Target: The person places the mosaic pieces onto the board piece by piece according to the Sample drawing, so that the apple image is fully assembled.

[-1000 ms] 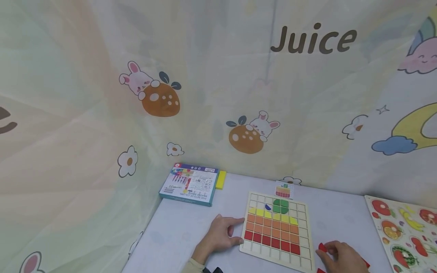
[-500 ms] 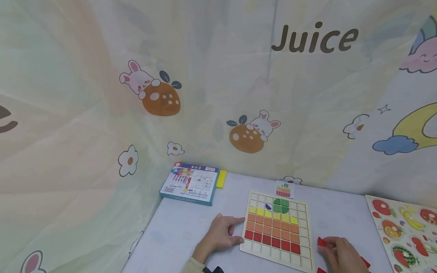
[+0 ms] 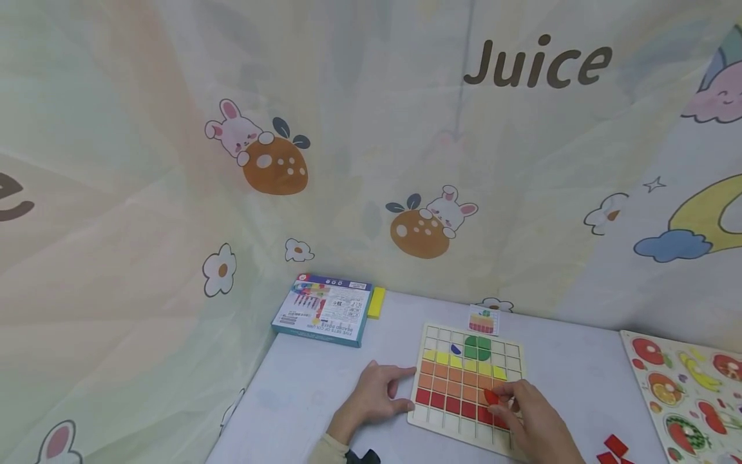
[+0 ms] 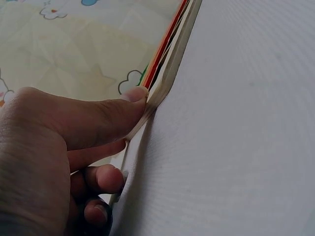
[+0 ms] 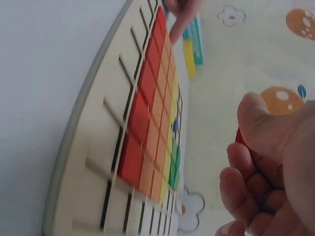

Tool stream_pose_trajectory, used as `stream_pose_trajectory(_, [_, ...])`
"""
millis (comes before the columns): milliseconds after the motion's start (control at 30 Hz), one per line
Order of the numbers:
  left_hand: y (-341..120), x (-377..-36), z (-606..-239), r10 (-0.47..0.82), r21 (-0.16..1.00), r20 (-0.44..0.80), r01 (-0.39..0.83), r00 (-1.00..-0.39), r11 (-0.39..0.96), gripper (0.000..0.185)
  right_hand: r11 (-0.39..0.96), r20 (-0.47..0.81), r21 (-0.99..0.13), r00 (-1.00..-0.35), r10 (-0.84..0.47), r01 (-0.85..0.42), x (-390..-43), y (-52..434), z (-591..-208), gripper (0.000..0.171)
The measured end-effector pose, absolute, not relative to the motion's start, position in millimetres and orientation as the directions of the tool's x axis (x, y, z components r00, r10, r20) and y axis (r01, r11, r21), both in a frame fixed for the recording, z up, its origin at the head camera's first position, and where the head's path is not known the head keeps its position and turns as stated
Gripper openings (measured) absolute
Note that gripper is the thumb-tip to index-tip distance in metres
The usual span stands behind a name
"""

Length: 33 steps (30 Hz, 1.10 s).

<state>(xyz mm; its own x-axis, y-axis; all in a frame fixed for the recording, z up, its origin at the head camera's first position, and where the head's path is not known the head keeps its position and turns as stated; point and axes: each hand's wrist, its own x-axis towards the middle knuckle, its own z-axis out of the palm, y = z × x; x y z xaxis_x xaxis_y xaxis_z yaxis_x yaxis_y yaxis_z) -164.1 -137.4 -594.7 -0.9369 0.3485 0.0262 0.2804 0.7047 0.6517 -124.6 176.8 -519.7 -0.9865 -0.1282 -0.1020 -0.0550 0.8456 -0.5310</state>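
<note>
My right hand [image 3: 524, 409] pinches a red tile [image 3: 491, 396] above the board [image 3: 458, 430]; my left hand [image 3: 373, 399], fingers relaxed, steadies its edge. A tilted tile could jam across the grid.

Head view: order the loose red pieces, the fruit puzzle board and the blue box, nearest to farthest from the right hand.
From the right hand:
1. Loose red pieces, on the table just to its right.
2. Fruit puzzle board, at the table's right edge.
3. Blue box, far left, by the backdrop.

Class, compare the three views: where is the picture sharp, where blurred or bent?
Head view: even light, sharp, backdrop lettering curving toward the edges. Left wrist view: left hand dim and soft, close up. Right wrist view: puzzle board bowed by the lens, right hand blurred.
</note>
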Motion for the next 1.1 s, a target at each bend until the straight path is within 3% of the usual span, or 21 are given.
stream_pose_trajectory(267, [-140.3, -166.4, -594.8, 0.390, 0.644, 0.015, 0.307, -0.921, 0.701, 0.067, 0.792, -0.010, -0.585, -0.974, -0.225, -0.177, -120.9, 127.9, -532.9, 0.027])
stream_pose_trajectory(633, [-140.2, -167.4, -591.7, 0.405, 0.647, 0.019, 0.320, -0.914, 0.692, 0.068, 0.795, -0.012, -0.531, -0.935, -0.354, -0.295, -122.8, 85.6, -555.0, 0.025])
stream_pose_trajectory(1100, [-144.2, -167.9, -595.9, 0.418, 0.647, 0.033, 0.338, -0.908, 0.683, 0.069, 0.813, -0.091, -0.537, -0.943, -0.320, -0.224, -123.6, 75.6, -558.3, 0.028])
